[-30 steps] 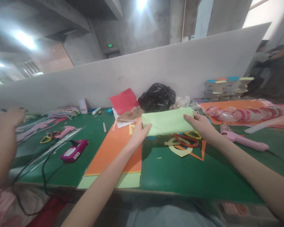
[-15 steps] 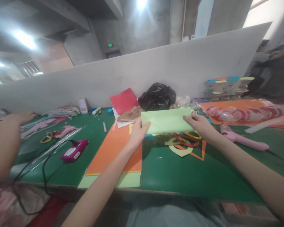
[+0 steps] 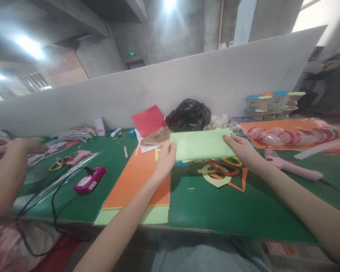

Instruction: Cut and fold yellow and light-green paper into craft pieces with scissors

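A light green sheet of paper (image 3: 200, 145), seemingly folded into a long rectangle, is held up above the green table. My left hand (image 3: 166, 156) pinches its left edge, and my right hand (image 3: 239, 149) grips the right edge between thumb and fingers. Beneath the paper lie red and yellow scissor handles (image 3: 223, 167), partly covered by it. Beside them are a pale yellow cut-out ring (image 3: 215, 182) and an orange paper scrap (image 3: 243, 181). Below my left forearm rests a stack of orange sheets (image 3: 130, 181) with green paper under it.
A pink glue gun (image 3: 296, 168) lies to the right, near a wrapped red-and-white roll (image 3: 297, 136). A black plastic bag (image 3: 189, 115) sits against the partition. On the left are a purple power strip (image 3: 90, 180), its black cable, and a co-worker's arm (image 3: 10, 170).
My hands and the green paper stay almost still, with a very slight shift to the right. At the left, the co-worker's hand has moved a little to the right.
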